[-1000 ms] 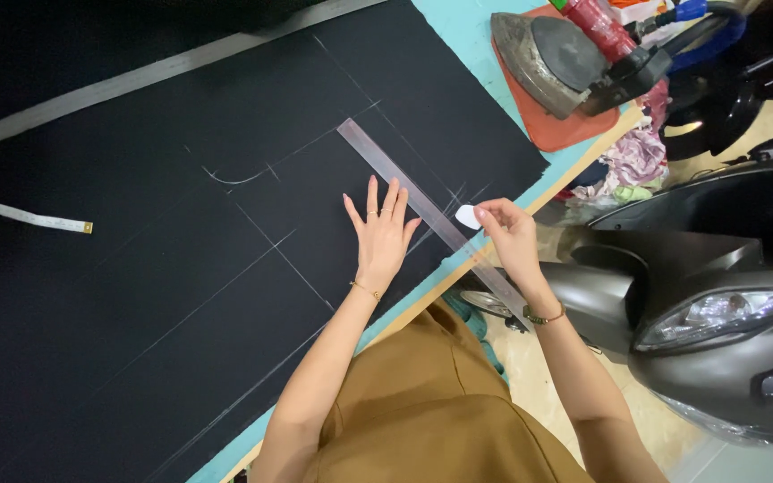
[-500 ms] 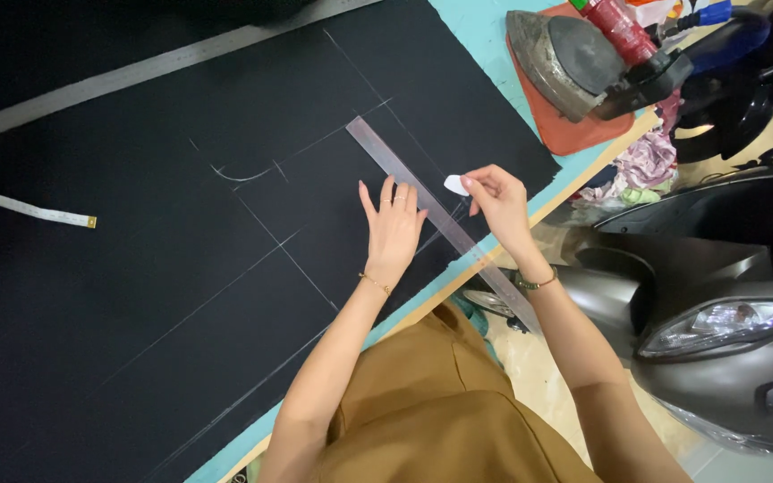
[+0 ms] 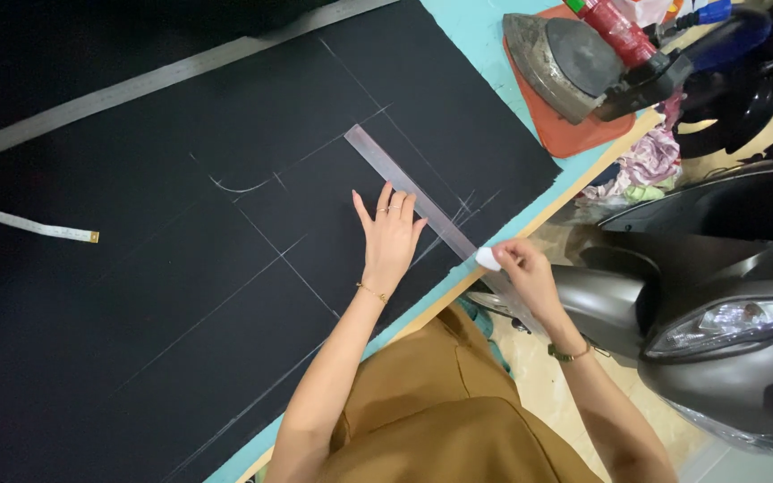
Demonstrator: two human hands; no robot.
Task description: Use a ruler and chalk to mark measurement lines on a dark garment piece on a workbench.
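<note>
The fingers of the left hand (image 3: 389, 241) are spread flat & pressed down on the black fabric (image 3: 181, 268), w/ the fingertips touching the edge of the clear ruler (image 3: 413, 199); nothing is gripped. Rings are seen on two fingers, a thin bracelet at the wrist. The right hand (image 3: 522, 273) is closed in a pinch on a small white piece of tailor's chalk (image 3: 488, 258), held btwn thumb & fingers at the ruler's near end, right at the fabric edge where the table rim runs. A bracelet is worn on that wrist too.

The ruler is laid diagonally across the fabric, from mid-cloth down toward the table edge, its lower end passing under the right hand & past the rim. Chalk lines are drawn over the cloth: long straight ones crossing, plus a short curve to the upper left of the ruler. The fabric is spread over a turquoise table (image 3: 485, 27).

Further out, a measuring tape (image 3: 29, 224) lies on the cloth at far left. An iron (image 3: 565, 63) is set on an orange mat (image 3: 574, 134) at the table's far corner. A grey scooter (image 3: 717, 304) is parked just beside the table on the right; cloth scraps (image 3: 641, 170) are piled btwn it & the table.
</note>
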